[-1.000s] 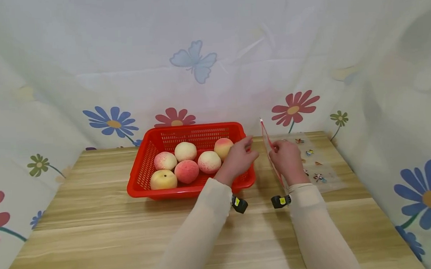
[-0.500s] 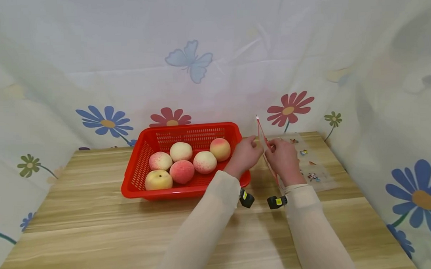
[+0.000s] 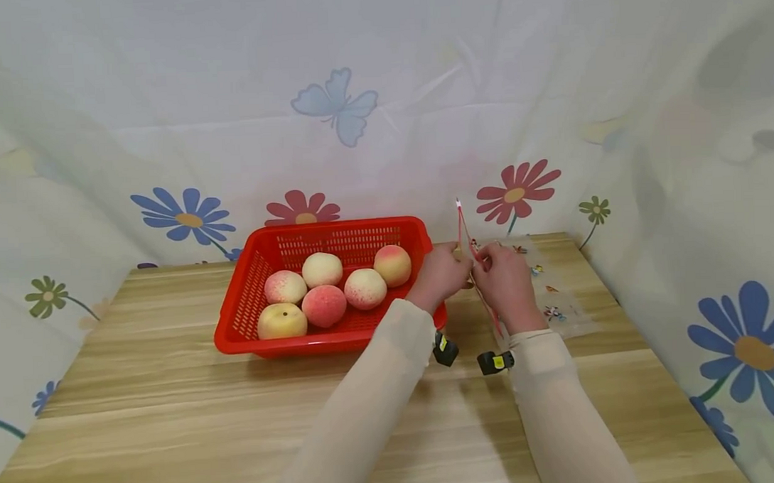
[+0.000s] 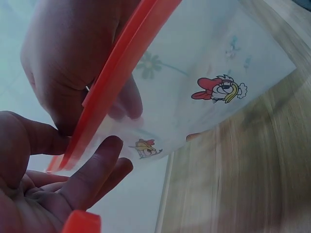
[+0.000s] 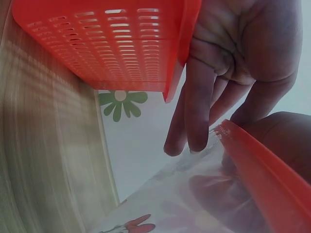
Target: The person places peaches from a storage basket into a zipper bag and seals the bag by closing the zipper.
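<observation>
A clear zip bag (image 3: 572, 319) with a red zip strip (image 4: 119, 65) and cartoon prints stands partly raised on the table's right side. My right hand (image 3: 506, 283) pinches the red strip, its fingertips showing through the film in the left wrist view. Facing it, my left hand (image 3: 441, 271) has its thumb against the strip and its fingers on the other side, pinching the bag's edge. In the head view the strip's white-tipped end points upward beyond both hands. Just left of my left hand is a red plastic basket (image 3: 326, 341) holding several peaches (image 3: 324, 305).
The wooden table (image 3: 195, 426) runs up to a white curtain (image 3: 227, 76) printed with flowers and a butterfly at the back and sides. In the right wrist view, the basket's slotted wall (image 5: 112, 43) stands close to my left hand's fingers.
My left hand has moved right, away from the basket, and now meets the bag's red strip. My right hand keeps hold of the strip. The view has shifted slightly.
</observation>
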A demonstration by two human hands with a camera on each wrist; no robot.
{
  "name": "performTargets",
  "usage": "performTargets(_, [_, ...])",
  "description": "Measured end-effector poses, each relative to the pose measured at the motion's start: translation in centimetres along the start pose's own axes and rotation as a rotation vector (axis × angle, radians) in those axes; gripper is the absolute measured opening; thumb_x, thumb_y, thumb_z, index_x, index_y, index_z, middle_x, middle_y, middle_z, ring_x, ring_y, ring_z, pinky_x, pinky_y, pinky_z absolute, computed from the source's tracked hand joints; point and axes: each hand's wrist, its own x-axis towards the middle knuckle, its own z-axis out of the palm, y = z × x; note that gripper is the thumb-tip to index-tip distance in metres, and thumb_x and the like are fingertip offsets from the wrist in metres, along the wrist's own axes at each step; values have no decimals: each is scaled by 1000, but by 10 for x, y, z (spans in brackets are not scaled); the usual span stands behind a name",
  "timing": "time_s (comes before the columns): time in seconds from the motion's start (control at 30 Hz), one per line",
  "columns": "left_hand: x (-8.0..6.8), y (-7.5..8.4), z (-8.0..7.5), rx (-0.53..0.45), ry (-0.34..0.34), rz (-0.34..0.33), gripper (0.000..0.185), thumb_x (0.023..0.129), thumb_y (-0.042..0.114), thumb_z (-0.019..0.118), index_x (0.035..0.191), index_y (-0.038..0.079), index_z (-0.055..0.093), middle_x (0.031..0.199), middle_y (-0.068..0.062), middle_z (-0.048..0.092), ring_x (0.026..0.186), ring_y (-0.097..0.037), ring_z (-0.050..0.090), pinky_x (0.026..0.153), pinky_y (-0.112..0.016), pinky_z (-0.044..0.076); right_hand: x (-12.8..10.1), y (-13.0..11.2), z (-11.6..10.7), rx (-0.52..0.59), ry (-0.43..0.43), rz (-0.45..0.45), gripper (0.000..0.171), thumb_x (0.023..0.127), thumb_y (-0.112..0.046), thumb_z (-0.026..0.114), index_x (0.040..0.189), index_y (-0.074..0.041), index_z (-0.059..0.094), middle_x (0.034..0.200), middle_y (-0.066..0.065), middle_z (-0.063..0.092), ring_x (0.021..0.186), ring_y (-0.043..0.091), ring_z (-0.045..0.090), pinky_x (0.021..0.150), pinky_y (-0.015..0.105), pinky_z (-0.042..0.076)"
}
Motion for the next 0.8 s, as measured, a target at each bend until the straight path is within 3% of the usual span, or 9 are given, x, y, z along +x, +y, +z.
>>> performTargets(0.2, [3, 4, 2, 61, 8, -59, 38, 96, 21, 55, 133, 14, 57, 83, -3, 71, 62, -15, 60, 54, -25, 47, -2, -1, -4, 15, -13, -2, 20, 91, -18, 61, 102, -2, 66, 87, 16, 64, 78, 29, 54, 65, 38, 51])
performTargets(0.33, [2, 6, 4, 81, 13, -70, 32, 94, 16, 56, 126, 14, 61, 81, -3, 68, 64, -21, 54, 54, -26, 45, -2, -1, -6, 8, -37, -21, 17, 89, -16, 63, 99, -2, 65, 90, 16, 65, 81, 30, 55, 69, 41, 51])
performTargets(0.47, [4, 4, 6, 72, 5, -60, 37, 95, 11, 54, 132, 11, 58, 88, -6, 69, 67, -20, 60, 58, -26, 50, -1, 1, -8, -16, -55, -35, 11, 88, -13, 62, 95, -4, 62, 86, 15, 63, 76, 29, 55, 63, 38, 49])
performTargets(0.63, [9, 2, 4, 89, -3, -36, 47, 97, 10, 51, 144, 8, 46, 92, -11, 71, 66, -16, 67, 65, -25, 57, 2, 7, -24, -48, 8, -76, 7, 85, -6, 59, 92, -3, 58, 79, 14, 60, 67, 29, 54, 56, 38, 45])
performTargets(0.8, [9, 2, -1, 110, 31, 32, 41, 97, 8, 50, 137, 8, 55, 93, -8, 71, 67, -19, 66, 54, -20, 48, 5, 12, -54, -58, 6, -54, 9, 86, -3, 54, 94, -2, 56, 85, 16, 53, 68, 30, 50, 55, 37, 42])
